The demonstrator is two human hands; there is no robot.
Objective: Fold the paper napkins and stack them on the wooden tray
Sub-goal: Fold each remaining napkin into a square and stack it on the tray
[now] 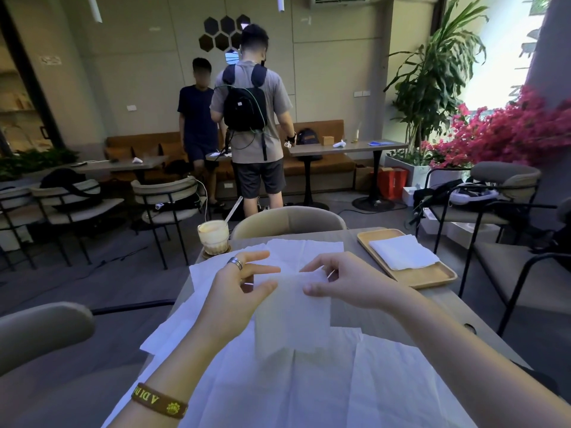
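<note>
Head view: left grip [238, 291] and right grip [336, 282] each pinch the top edge of one paper napkin [293, 316], held above the tabletop [355, 257] at centre. Unfolded napkins [278, 390] are spread beneath it, toward 6 o'clock. Wooden tray [432, 276] at 2 o'clock carries a folded napkin [403, 251]. Drink glass [213, 236] at 11 o'clock.

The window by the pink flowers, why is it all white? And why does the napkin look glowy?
Head view: daylight blows out the window beside the pink flowers to plain white; head view again: the thin napkin pinched by the left hand and right hand seems to let light through, so it looks glowy.
</note>
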